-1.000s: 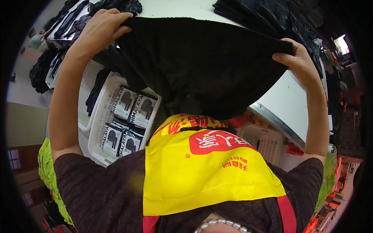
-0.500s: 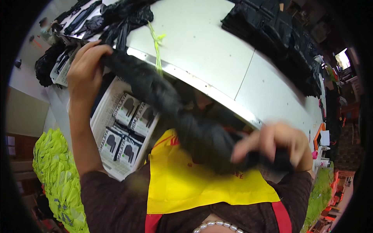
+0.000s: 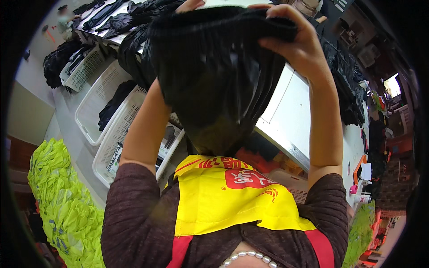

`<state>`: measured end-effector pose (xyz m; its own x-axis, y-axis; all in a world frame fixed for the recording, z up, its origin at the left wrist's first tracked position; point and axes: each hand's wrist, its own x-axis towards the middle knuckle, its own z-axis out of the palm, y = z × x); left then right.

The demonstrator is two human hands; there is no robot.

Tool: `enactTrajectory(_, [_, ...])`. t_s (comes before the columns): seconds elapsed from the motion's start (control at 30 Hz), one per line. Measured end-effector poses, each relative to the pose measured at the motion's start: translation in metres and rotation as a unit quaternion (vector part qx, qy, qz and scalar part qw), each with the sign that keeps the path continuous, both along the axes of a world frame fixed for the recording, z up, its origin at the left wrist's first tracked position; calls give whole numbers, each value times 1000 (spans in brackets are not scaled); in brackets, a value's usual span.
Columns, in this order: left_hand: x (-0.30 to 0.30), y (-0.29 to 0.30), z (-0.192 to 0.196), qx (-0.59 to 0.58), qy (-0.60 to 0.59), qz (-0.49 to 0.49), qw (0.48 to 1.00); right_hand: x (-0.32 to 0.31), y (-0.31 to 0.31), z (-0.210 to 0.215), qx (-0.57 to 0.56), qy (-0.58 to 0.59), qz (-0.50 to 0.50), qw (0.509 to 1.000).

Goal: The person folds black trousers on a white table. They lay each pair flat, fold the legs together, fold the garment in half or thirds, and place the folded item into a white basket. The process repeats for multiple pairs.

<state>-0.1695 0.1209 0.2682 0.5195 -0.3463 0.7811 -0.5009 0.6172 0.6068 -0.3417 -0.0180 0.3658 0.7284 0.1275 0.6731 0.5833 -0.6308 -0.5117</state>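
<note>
Black elastic-waisted trousers (image 3: 210, 76) hang up in front of me, with the gathered waistband uppermost and the shiny cloth falling toward my apron. My right hand (image 3: 297, 40) is closed round the right end of the waistband, thumb on the near side. At the far left side of the band is my left hand (image 3: 190, 5), mostly hidden behind the cloth; only a part shows above the edge, and its forearm passes behind the trousers. The lower end of the trousers hangs in front of the table edge.
A white table (image 3: 290, 111) stands ahead, with black garments (image 3: 134, 18) at the far left and a black stack (image 3: 342, 80) at right. White baskets (image 3: 105, 156) hold packets and dark cloth. Yellow-green garments (image 3: 62, 201) are heaped at left. Other people are at the back.
The trousers were stretched slantwise between my hands, blurred; now they hang upright with the waistband spread. Both hands moved up and forward, the left also rightward.
</note>
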Motion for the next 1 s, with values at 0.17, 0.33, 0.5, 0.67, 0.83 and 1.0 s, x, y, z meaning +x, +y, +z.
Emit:
enactTrajectory(0.17, [13, 94, -191, 348, 406, 96, 839, -6, 1, 11, 218, -39, 14, 975])
enactTrajectory(0.33, [-69, 82, -361, 456, 456, -106, 757, -10, -38, 6, 218, -70, -51, 972])
enactTrajectory(0.5, [-100, 60, -236, 124, 598, -562, 558, -43, -66, 20, 239, -93, 16, 966])
enactTrajectory(0.67, [-65, 84, -130, 40, 548, -295, 782, -156, -250, 86, 304, 139, -235, 913])
enactTrajectory(0.83, [-39, 109, -159, 381, 493, -131, 771, -84, -115, 0, 202, 275, -241, 909])
enactTrajectory(1.0, [-49, 164, -65, 21, 497, -303, 813, -196, -199, 85, 93, 158, -421, 888])
